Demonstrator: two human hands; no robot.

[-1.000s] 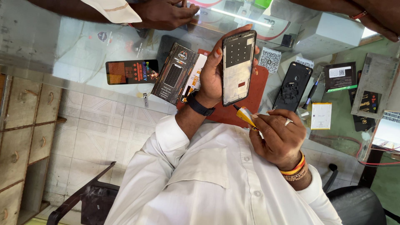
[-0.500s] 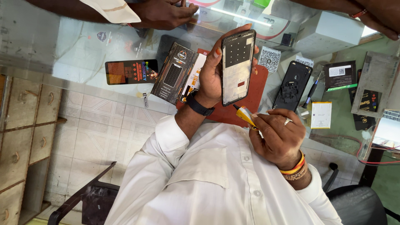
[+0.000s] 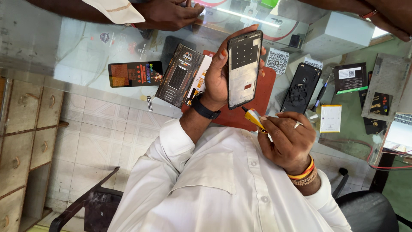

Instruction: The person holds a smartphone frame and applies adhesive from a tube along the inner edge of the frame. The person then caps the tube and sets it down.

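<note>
Holding a phone frame [image 3: 243, 68] upright at the frame's centre, the left hand [image 3: 217, 73] has its fingers wrapped around the frame's edges. The right hand [image 3: 286, 139], lower right, pinches a small yellow glue tube [image 3: 254, 117], whose nozzle sits just beside the frame's lower edge. The tube seems uncapped, though that is hard to tell. Squeezing too hard could smear glue onto the fingers, the white shirt [image 3: 223, 189] or the red mat [image 3: 257, 103] on the tabletop.

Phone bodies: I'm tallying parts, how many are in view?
2. One phone frame is held in the left hand; one black phone shell lies on the glass counter right of it. The black box may hide another.
</note>
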